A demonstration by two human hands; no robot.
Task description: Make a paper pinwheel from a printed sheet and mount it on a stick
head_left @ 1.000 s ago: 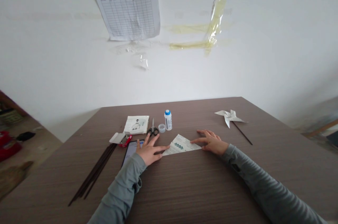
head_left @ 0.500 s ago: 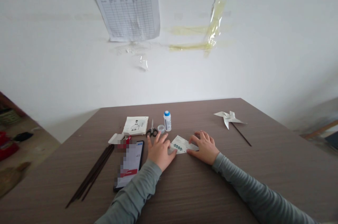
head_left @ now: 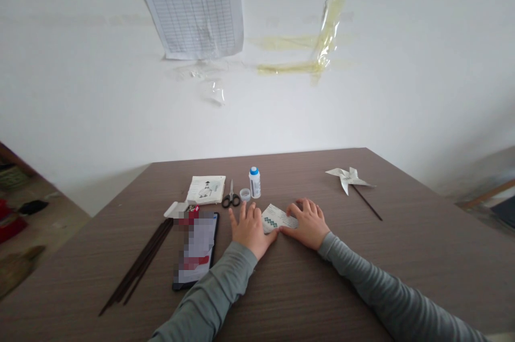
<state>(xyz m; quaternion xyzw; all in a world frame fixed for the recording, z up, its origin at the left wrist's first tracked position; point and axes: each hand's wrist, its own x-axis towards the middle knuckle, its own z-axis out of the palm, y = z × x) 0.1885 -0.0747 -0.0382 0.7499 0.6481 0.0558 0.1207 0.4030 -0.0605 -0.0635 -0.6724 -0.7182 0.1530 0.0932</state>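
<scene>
A folded piece of printed paper [head_left: 273, 217] with a green diamond pattern lies on the table between my two hands. My left hand [head_left: 251, 232] has its fingers spread, and its thumb presses along the paper's near left edge. From the other side, my right hand [head_left: 308, 225] rests on the paper's right part with bent, parted fingers. Both thumb tips meet near the front edge. Beyond my left fingertips are a small clear cup [head_left: 245, 195], black-handled scissors [head_left: 230, 197] and a white glue bottle [head_left: 255, 183] with a blue top.
To the left are a phone [head_left: 197, 256], thin dark sticks [head_left: 139, 267], a small red and white packet [head_left: 183, 212] and a stack of printed paper squares [head_left: 206, 189]. A paper pinwheel [head_left: 349, 176] on a stick lies at the right. A white wall stands behind the table [head_left: 402, 256].
My left hand has slid right and its thumb has moved along the paper's near edge. My right hand has shifted slightly left, bringing the two thumbs together.
</scene>
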